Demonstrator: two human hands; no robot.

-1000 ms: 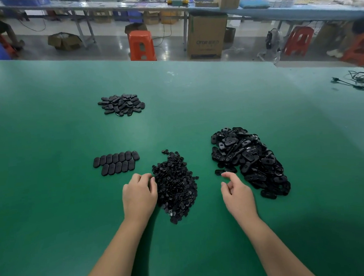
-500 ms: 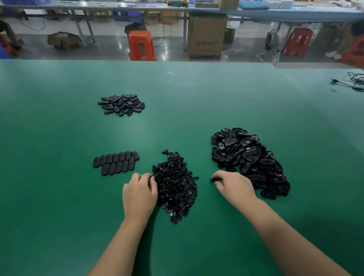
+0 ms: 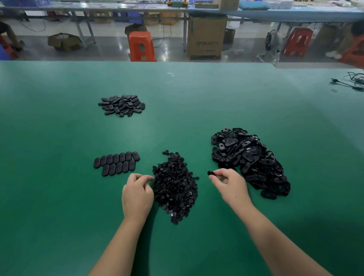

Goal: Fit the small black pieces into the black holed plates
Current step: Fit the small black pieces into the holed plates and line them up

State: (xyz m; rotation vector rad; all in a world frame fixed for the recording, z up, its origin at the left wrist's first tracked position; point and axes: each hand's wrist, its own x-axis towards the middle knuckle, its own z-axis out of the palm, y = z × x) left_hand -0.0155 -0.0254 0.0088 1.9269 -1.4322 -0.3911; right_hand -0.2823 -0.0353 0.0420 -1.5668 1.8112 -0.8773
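A heap of small black pieces lies in front of me on the green table. To its right sits a bigger heap of black holed plates. My right hand pinches one black plate between thumb and fingers, between the two heaps. My left hand rests at the left edge of the small-piece heap with its fingers curled; whether it holds a piece is hidden. Two neat rows of plates lie to the left, and a loose pile of plates sits further back.
Black cables lie at the table's far right. Beyond the far edge stand an orange stool, a cardboard box, red stools and long benches.
My right hand reached to the edge of the plate heap, picked up one plate and drew it left, lifting it slightly. My left hand stayed at the small-piece heap.
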